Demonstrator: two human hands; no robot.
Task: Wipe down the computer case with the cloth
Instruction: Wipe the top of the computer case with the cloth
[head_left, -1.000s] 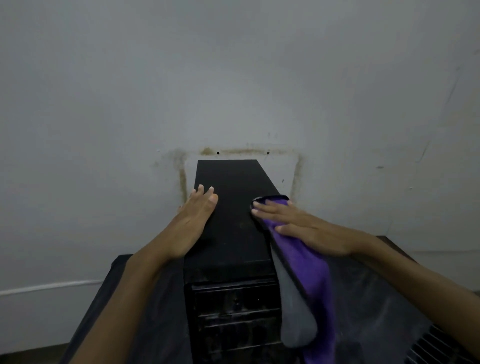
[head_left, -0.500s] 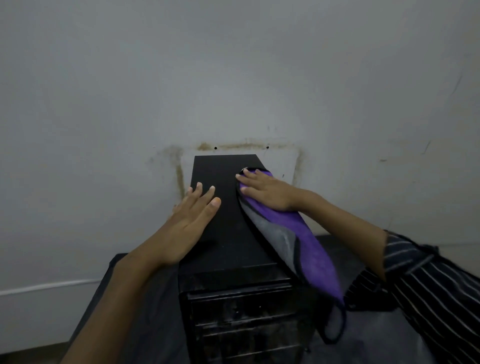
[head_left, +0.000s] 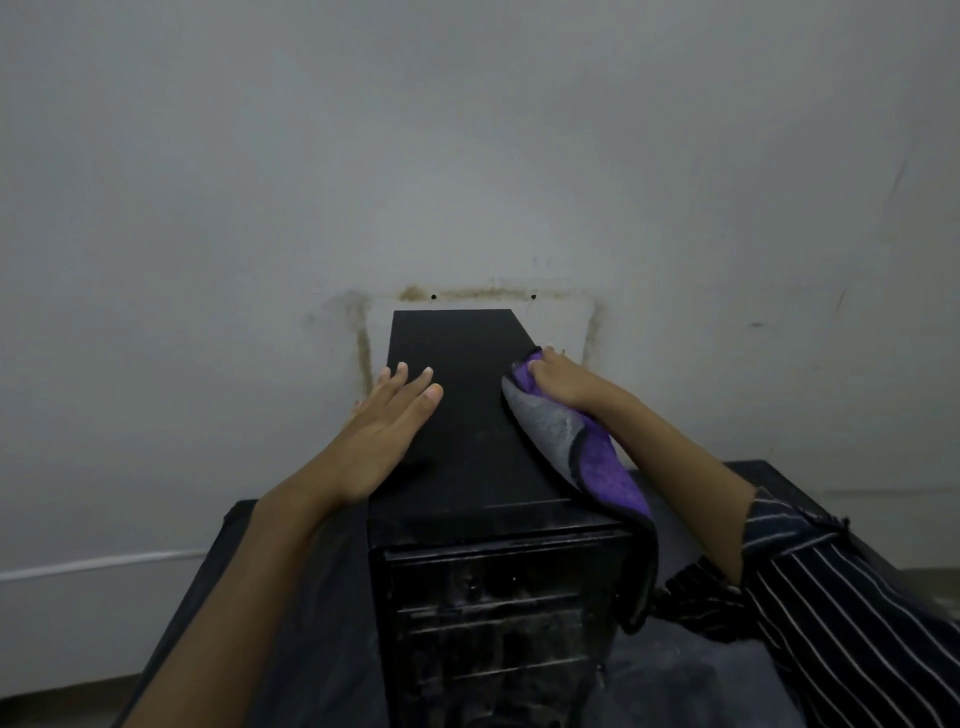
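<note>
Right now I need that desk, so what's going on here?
A person is wiping a black computer case that stands on a dark table against the wall. The left hand lies flat on the case's top, steadying it. The right hand grips a purple and grey cloth at the top's right edge; the cloth trails down the right side.

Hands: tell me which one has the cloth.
The right hand, at the case's right edge, grips the purple-grey cloth. The left hand rests flat, bare.
</note>
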